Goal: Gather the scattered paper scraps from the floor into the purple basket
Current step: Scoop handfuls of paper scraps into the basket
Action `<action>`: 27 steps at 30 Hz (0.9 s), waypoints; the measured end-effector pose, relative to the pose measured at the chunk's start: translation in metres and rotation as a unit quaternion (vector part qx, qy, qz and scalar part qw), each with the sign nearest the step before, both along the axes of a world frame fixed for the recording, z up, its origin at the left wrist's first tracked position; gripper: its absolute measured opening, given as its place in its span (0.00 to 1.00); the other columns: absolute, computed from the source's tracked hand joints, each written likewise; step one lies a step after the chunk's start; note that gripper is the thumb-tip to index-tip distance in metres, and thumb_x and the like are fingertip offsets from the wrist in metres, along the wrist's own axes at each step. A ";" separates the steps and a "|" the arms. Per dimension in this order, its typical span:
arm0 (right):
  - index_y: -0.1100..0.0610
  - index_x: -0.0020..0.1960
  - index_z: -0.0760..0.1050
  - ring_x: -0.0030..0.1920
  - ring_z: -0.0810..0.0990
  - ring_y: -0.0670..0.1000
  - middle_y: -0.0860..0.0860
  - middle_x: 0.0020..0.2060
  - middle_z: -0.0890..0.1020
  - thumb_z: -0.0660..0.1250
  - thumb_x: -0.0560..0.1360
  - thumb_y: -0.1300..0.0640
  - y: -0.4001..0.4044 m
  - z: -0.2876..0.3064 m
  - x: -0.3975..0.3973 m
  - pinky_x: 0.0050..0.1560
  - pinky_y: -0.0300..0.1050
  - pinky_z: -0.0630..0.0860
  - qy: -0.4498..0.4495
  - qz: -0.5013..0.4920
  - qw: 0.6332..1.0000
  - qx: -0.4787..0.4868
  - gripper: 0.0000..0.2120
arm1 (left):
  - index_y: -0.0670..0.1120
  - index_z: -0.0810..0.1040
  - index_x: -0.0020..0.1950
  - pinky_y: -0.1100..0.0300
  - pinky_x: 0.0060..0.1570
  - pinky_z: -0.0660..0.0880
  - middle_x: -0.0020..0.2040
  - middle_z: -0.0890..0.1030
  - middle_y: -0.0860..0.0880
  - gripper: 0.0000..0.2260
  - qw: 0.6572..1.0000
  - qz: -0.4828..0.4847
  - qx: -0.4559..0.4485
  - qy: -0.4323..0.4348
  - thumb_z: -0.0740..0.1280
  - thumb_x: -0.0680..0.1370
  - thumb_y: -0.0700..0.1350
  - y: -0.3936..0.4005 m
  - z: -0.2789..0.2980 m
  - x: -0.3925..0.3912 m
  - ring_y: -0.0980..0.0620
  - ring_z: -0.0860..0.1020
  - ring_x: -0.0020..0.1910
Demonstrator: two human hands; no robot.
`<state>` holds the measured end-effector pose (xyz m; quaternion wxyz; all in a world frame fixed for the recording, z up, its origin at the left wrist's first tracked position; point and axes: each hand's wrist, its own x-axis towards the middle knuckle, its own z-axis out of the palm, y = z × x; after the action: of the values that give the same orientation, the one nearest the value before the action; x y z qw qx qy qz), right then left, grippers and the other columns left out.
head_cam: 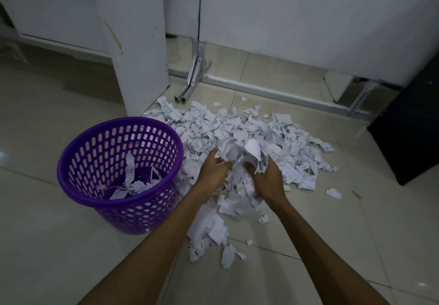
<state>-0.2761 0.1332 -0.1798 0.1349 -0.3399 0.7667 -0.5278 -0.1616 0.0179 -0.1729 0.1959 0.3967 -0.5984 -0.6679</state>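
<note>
A bundle of scraps [240, 155] is being cupped between left hand [213, 170] and right hand [267, 177], fingers curled round it, over the pile [273, 138]; basket [71, 162] is sitting just left, barely filled. Next: bundle being carried left over the rim, probably. Pale tiled floor [59, 245], white panels [285, 19] behind

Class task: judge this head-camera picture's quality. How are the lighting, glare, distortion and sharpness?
Head view: dim, bluish light; small glare spots on the floor; wide-angle bending of the panels; hands and scraps slightly soft; basket fairly sharp.
</note>
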 end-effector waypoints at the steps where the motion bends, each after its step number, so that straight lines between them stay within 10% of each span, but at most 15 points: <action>1: 0.56 0.72 0.69 0.59 0.73 0.43 0.48 0.63 0.77 0.71 0.77 0.54 0.000 0.007 0.001 0.45 0.15 0.63 -0.003 -0.002 1.000 -0.009 0.26 | 0.51 0.61 0.77 0.49 0.61 0.76 0.62 0.73 0.50 0.28 1.000 0.000 0.003 0.003 0.67 0.78 0.45 -0.001 0.007 0.003 0.46 0.77 0.59; 6: 0.52 0.72 0.70 0.58 0.76 0.44 0.47 0.63 0.78 0.71 0.76 0.51 -0.007 0.035 0.002 0.48 0.27 0.69 -0.024 -0.007 0.999 -0.038 0.26 | 0.46 0.73 0.69 0.64 0.42 0.79 0.58 0.78 0.47 0.18 0.997 -0.019 0.046 0.055 0.66 0.79 0.41 -0.006 0.031 0.006 0.51 0.79 0.51; 18: 0.39 0.48 0.77 0.45 0.82 0.34 0.33 0.42 0.83 0.75 0.72 0.48 -0.084 0.098 0.064 0.42 0.31 0.76 -0.074 0.048 0.990 -0.112 0.08 | 0.45 0.80 0.60 0.61 0.47 0.80 0.48 0.83 0.47 0.11 0.996 0.012 -0.017 0.082 0.68 0.78 0.41 -0.058 0.091 0.062 0.53 0.81 0.43; 27: 0.53 0.64 0.76 0.52 0.82 0.45 0.46 0.52 0.83 0.74 0.74 0.50 -0.170 0.096 0.145 0.50 0.35 0.78 -0.085 0.121 0.983 -0.109 0.21 | 0.51 0.84 0.47 0.67 0.36 0.77 0.42 0.86 0.51 0.07 0.993 0.079 -0.041 0.073 0.68 0.77 0.42 -0.119 0.093 0.148 0.55 0.84 0.39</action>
<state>-0.1314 -0.0367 -0.0842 0.2247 -0.3969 0.6437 -0.6145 -0.0133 -0.1011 -0.0797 0.3075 0.3848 -0.5762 -0.6522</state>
